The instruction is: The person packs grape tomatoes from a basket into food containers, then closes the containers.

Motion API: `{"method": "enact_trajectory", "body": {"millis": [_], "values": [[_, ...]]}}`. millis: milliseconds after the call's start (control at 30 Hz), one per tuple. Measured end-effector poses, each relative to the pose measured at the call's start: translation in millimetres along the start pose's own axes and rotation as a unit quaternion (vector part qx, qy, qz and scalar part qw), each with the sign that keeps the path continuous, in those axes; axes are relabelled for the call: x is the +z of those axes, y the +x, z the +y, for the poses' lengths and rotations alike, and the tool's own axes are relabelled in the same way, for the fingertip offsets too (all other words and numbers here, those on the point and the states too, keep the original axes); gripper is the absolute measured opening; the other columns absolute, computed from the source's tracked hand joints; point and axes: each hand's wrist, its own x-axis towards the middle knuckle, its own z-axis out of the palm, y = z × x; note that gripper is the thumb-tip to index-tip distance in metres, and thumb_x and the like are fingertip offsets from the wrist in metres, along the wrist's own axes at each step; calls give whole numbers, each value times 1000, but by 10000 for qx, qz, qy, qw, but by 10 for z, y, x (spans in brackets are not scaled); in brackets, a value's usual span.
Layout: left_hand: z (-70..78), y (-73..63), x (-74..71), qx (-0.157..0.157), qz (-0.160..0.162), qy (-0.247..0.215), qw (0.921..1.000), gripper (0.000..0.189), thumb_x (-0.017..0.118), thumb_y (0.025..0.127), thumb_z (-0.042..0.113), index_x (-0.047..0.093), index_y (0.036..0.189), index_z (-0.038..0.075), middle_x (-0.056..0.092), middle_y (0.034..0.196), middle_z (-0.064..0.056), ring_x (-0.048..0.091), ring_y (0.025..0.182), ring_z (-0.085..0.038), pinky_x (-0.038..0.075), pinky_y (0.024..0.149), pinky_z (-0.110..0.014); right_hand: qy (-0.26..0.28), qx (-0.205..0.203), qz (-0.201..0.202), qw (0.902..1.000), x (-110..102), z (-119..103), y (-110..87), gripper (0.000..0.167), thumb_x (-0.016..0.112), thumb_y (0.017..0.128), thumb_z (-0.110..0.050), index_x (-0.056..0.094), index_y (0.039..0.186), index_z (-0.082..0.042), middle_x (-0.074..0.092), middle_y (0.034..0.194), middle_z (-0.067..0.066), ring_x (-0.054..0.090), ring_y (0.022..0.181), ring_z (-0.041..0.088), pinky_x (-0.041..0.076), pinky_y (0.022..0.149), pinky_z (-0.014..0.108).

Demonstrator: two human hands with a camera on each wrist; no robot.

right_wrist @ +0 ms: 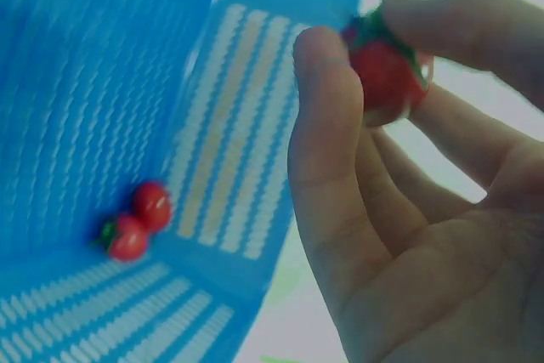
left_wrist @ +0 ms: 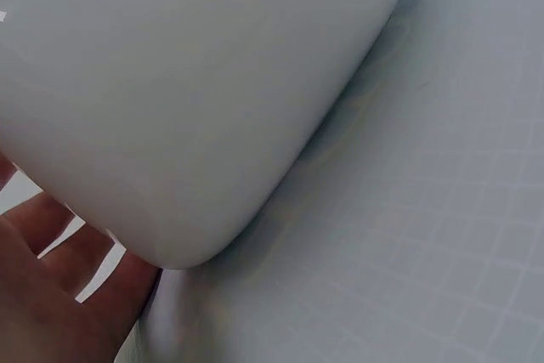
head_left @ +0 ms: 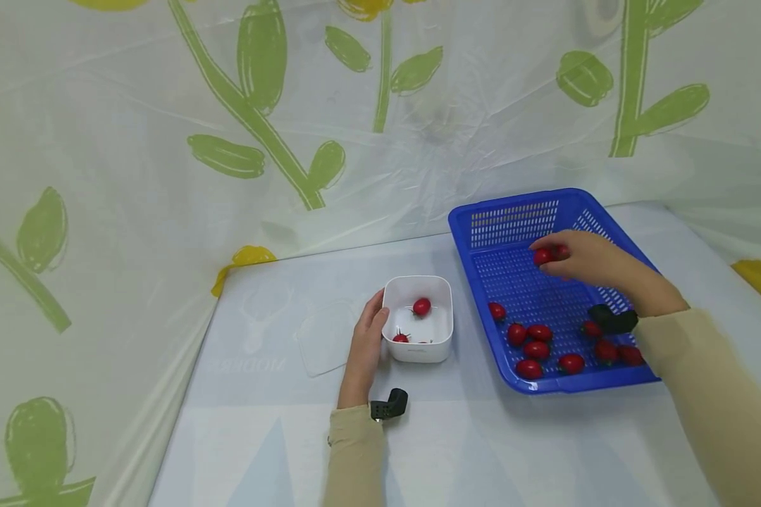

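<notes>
My right hand pinches a cherry tomato with a green stem end between fingertips and thumb, above the blue basket. More red shows beside it in the head view; whether this is a second tomato cannot be told. My left hand holds the left side of a small white square container, thumb at the rim and fingers along the outer wall. Inside it lie a tomato and another tomato, plus a red edge behind the near wall. Several tomatoes lie in the basket's near end.
The slatted plastic basket stands on the white table, right of the container. Two tomatoes sit in a basket corner in the right wrist view. Behind the table hangs a flower-printed sheet. Black wrist cameras sit on both wrists.
</notes>
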Motion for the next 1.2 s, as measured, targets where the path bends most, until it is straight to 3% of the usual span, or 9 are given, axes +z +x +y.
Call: {"method": "enact_trajectory", "body": {"millis": [167,333,533,767,867,1067,1200], "values": [[18,15,-11,46,-11,61,10000,36,42,91,42,42,127,40,41,131,16,35,123,-8,29,100,-41,82,-206,221,9995,89,-223,-114,47,54,87,-38,51,124,-9,54,114,16,56,91,29,48,74,47],[60,10,-38,-1,-127,33,9999,39,43,92,39,41,131,34,40,134,7,34,124,-12,28,101,-42,230,-374,594,9973,177,-448,-201,44,54,86,-40,53,124,-19,53,119,11,51,103,32,44,80,53],[30,3,-33,-39,-110,4,9999,39,43,91,41,41,130,37,41,134,6,34,124,-13,29,100,-44,849,-664,1161,9874,287,-664,-281,33,60,85,-24,55,118,-23,52,117,1,54,98,25,49,77,46],[12,-7,-24,-52,-75,17,10000,38,44,91,42,41,128,39,40,134,6,34,125,-14,29,100,-45,1633,-854,1467,9719,460,-840,-367,31,59,86,-24,53,116,-19,49,116,-1,52,96,19,46,82,46],[17,-15,-30,-80,-54,54,9999,38,43,90,43,41,128,40,41,134,8,34,124,-13,29,100,-45,1778,-847,1597,9673,541,-895,-395,31,59,86,-24,53,116,-20,49,115,-3,52,97,16,47,83,42],[11,-21,-42,-7,-64,85,9999,40,44,89,46,41,129,38,40,134,7,34,124,-14,29,99,-45,2074,-594,1727,9611,704,-978,-434,37,58,86,-32,50,122,-27,54,112,-2,59,86,18,51,68,30],[12,-20,-42,-45,-89,85,9999,40,44,89,47,42,128,40,41,133,8,35,123,-12,30,99,-43,2149,-508,1792,9587,795,-1023,-433,39,57,86,-34,49,124,-29,55,112,-1,60,85,19,51,69,32]]}}
